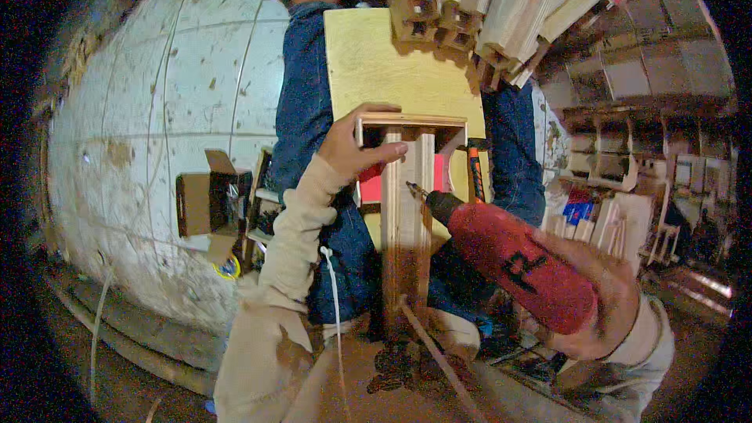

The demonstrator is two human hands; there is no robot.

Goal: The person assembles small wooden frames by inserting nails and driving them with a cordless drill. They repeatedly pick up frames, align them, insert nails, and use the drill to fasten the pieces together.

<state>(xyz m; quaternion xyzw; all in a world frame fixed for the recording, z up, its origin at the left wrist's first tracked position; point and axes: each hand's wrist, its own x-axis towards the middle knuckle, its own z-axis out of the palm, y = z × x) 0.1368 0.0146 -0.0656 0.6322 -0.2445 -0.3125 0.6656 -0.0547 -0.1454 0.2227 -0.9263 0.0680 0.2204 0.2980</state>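
My right hand (603, 286) is closed round a red power drill (521, 266), which points up and to the left. Its thin bit ends over the groove of a long wooden channel (394, 227); whether the tip touches the wood I cannot tell. The channel runs toward my body, its far end inside a shallow wooden frame (415, 119). My left hand (356, 149) grips the frame's left corner, thumb lying across the channel and fingers behind the frame. Under them lies a yellow board (360, 55) across my legs. Red surfaces (440, 172) show on both sides of the channel.
An orange and black tool (475, 174) lies right of the frame. Several bundled wooden channels (446, 0) rest at the board's far edge. An open cardboard box (193, 204) and a yellow tape roll (228, 268) sit on the floor at left. Wooden pieces (619, 223) stand at right.
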